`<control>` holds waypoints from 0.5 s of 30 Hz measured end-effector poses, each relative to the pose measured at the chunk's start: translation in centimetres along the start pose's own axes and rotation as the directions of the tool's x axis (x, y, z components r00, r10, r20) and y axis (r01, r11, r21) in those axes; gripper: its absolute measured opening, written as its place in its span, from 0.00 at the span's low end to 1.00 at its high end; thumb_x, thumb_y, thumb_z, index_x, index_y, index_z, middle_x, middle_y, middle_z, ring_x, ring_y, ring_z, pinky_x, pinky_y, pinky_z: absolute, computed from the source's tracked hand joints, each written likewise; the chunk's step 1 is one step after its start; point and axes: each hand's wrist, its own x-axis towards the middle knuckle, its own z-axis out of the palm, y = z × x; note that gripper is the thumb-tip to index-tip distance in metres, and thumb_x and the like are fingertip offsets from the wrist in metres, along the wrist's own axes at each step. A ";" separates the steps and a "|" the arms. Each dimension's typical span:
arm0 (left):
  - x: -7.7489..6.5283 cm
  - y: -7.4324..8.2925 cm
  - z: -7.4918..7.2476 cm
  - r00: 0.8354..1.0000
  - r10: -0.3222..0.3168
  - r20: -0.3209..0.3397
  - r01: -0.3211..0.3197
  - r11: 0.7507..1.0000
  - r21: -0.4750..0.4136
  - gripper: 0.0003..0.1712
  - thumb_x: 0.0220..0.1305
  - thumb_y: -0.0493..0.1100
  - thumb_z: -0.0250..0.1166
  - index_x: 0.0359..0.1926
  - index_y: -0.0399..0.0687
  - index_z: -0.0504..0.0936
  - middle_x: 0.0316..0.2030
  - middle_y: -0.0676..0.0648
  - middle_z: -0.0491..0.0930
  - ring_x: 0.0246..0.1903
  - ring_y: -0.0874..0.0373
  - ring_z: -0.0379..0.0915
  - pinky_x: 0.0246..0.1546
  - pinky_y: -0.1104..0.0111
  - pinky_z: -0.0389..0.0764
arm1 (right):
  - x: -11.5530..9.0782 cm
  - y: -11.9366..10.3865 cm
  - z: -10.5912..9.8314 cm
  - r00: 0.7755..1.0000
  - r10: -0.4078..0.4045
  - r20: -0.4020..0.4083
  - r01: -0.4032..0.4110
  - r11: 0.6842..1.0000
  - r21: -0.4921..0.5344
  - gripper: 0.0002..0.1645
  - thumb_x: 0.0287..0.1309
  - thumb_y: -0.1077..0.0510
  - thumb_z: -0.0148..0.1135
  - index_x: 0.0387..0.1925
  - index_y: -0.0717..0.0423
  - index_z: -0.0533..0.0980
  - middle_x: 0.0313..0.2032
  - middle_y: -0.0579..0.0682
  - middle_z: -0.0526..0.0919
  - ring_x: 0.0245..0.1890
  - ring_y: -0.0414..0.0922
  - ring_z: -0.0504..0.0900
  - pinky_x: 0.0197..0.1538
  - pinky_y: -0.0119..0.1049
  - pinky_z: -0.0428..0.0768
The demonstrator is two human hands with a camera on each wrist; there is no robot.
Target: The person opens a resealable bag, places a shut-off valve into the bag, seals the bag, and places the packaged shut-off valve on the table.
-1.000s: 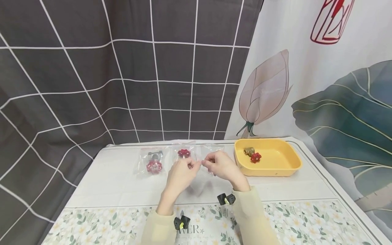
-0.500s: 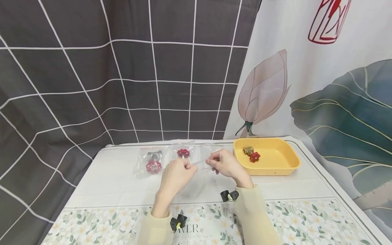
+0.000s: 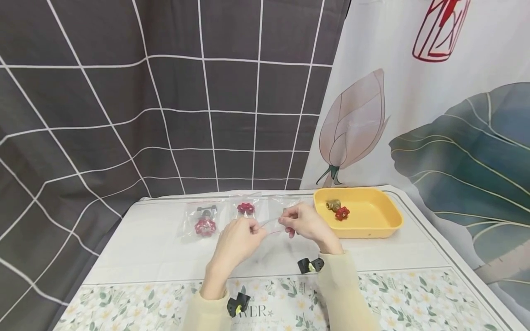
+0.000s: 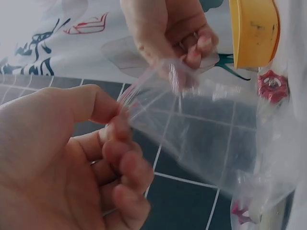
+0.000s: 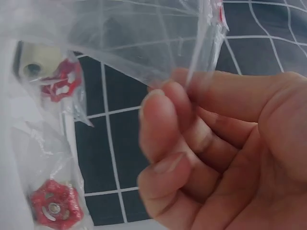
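In the head view my left hand [image 3: 240, 241] and my right hand [image 3: 304, 225] hold a clear zip bag [image 3: 271, 226] between them over the white table. My left thumb and forefinger pinch one corner of its pinkish top edge in the left wrist view, where the clear film [image 4: 201, 124] hangs spread between the hands. Thumb and forefinger of the right hand [image 5: 211, 139] grip the other side of the film. Just behind the hands lies a bagged valve with a red handwheel [image 3: 246, 209]. Another bagged valve [image 3: 205, 225] lies left of it, its red wheel toward me.
A yellow tray [image 3: 389, 230] stands right of my right hand. Inside it is a brass valve [image 3: 333, 205] with a red handwheel [image 3: 342, 213]. Another clear bag [image 3: 277, 202] lies behind the hands. A dark gridded curtain [image 3: 232, 128] hangs along the back.
My hands have drawn apart, the left one a little to the left and toward me, so the bag's edge is now stretched between them. The valves and tray have stayed put.
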 end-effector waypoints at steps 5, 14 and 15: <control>0.2 -0.9 -0.5 0.998 0.044 0.048 -0.041 0.997 -0.067 0.11 0.68 0.47 0.60 0.27 0.56 0.76 0.18 0.56 0.69 0.20 0.61 0.66 0.23 0.66 0.69 | -0.4 -0.3 -0.5 0.999 -0.018 0.031 0.018 1.000 0.000 0.10 0.62 0.66 0.63 0.24 0.58 0.81 0.17 0.49 0.76 0.15 0.43 0.76 0.20 0.29 0.67; 0.8 -3.5 -0.4 0.993 0.071 0.100 -0.051 0.981 -0.188 0.22 0.71 0.51 0.59 0.63 0.51 0.76 0.61 0.46 0.75 0.59 0.45 0.72 0.60 0.50 0.69 | -0.5 -0.7 -0.6 0.998 -0.043 0.047 0.045 0.998 -0.042 0.09 0.62 0.65 0.63 0.25 0.57 0.82 0.18 0.50 0.77 0.19 0.45 0.76 0.23 0.30 0.68; 1.0 -3.7 -0.3 0.991 0.079 0.104 -0.056 0.977 -0.207 0.23 0.71 0.50 0.59 0.64 0.51 0.75 0.62 0.46 0.74 0.60 0.45 0.71 0.61 0.49 0.69 | -0.5 -0.7 -0.6 0.998 -0.046 0.051 0.048 0.998 -0.048 0.08 0.61 0.65 0.64 0.26 0.57 0.82 0.19 0.51 0.78 0.20 0.45 0.77 0.24 0.31 0.68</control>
